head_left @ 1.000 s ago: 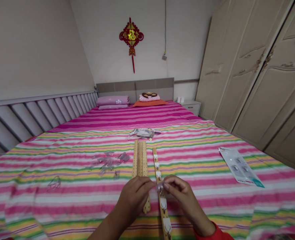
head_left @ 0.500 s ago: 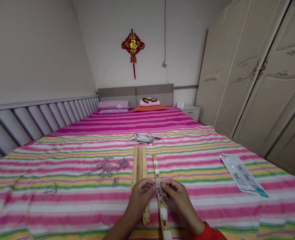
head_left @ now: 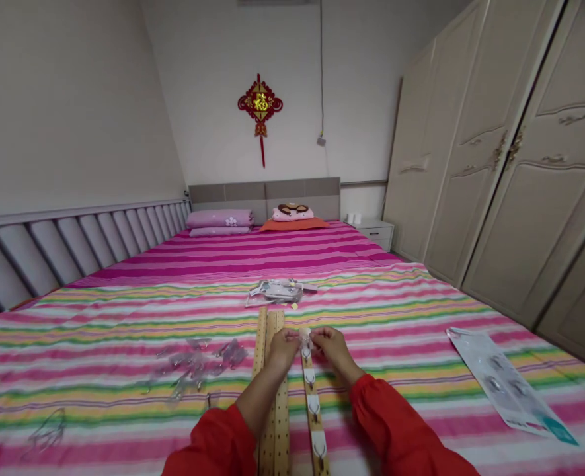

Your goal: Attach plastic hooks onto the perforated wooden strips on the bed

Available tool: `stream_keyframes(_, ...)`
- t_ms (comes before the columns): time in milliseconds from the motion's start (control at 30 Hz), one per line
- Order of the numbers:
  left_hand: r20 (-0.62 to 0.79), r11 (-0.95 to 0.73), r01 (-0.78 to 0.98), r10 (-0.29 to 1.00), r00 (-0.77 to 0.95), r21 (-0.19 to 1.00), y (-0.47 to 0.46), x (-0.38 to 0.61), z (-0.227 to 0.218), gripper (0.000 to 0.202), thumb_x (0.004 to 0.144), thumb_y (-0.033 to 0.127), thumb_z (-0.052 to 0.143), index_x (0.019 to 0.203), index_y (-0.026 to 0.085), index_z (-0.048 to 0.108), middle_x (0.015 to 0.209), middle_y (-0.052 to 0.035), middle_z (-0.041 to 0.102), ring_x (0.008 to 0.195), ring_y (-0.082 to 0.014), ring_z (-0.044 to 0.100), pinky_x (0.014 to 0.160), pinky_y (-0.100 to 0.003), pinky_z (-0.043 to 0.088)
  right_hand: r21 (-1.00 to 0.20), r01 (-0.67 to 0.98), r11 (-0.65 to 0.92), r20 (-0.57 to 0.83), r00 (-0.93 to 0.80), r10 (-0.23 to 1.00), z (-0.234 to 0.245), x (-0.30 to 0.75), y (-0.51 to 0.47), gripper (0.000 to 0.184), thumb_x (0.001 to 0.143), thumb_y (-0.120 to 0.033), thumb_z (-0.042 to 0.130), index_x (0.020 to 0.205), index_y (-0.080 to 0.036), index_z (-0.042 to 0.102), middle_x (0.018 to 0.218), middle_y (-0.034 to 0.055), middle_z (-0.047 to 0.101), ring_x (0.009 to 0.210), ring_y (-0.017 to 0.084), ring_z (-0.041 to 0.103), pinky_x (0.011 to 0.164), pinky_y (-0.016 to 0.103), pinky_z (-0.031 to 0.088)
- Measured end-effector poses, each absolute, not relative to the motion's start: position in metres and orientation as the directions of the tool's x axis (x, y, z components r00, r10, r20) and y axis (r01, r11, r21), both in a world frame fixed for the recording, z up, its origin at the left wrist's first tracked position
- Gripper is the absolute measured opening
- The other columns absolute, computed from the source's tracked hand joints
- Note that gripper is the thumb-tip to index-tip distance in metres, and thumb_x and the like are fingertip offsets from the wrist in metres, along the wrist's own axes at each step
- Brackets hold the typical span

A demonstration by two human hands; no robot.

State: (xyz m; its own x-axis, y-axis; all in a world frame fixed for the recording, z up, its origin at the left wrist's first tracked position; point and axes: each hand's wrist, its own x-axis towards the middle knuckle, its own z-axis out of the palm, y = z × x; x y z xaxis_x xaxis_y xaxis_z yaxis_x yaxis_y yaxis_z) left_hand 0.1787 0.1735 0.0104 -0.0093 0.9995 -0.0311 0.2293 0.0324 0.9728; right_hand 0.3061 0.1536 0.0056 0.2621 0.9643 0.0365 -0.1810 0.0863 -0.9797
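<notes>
My left hand (head_left: pixel 283 346) and my right hand (head_left: pixel 330 344) meet over the far end of a narrow wooden strip (head_left: pixel 312 418) lying on the striped bedspread (head_left: pixel 123 317). Between their pinched fingertips is a small clear adhesive hook (head_left: pixel 305 339), held just above the strip. Several white hooks (head_left: pixel 312 404) sit in a row along the strip nearer to me. Two wider perforated wooden strips (head_left: pixel 272 390) lie side by side just left of it, under my left forearm. Both arms wear red sleeves.
A pile of loose clear hooks (head_left: pixel 197 360) lies to the left, an opened packet (head_left: pixel 278 291) beyond the strips, and a flat hook package (head_left: pixel 513 387) at the right. Pillows (head_left: pixel 220 220) are at the headboard. A wardrobe (head_left: pixel 520 165) lines the right side.
Both hands have reached farther along the narrow strip, from its middle to its far end, still pinching the small hook. The view has tilted up and my red sleeves have come into sight.
</notes>
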Motion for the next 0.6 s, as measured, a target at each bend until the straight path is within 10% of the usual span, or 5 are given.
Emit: stream_keyframes(600,0.025,0.022,0.56,0.997,-0.075,0.828,0.219,0.192,-0.022,0.015,0.065,0.002,0.054,0.066,0.015,0.061,0.07,-0.003,0.066,0.07,-0.0144,0.061,0.063,-0.021,0.042,-0.995,-0.09,0.042,0.01,0.338,0.941,-0.05,0.306,0.208,0.009,0.052,-0.024,0.059,0.048,-0.02,0.052,0.037,-0.0057,0.049,0.038,0.01,0.043,0.042,0.023,0.035)
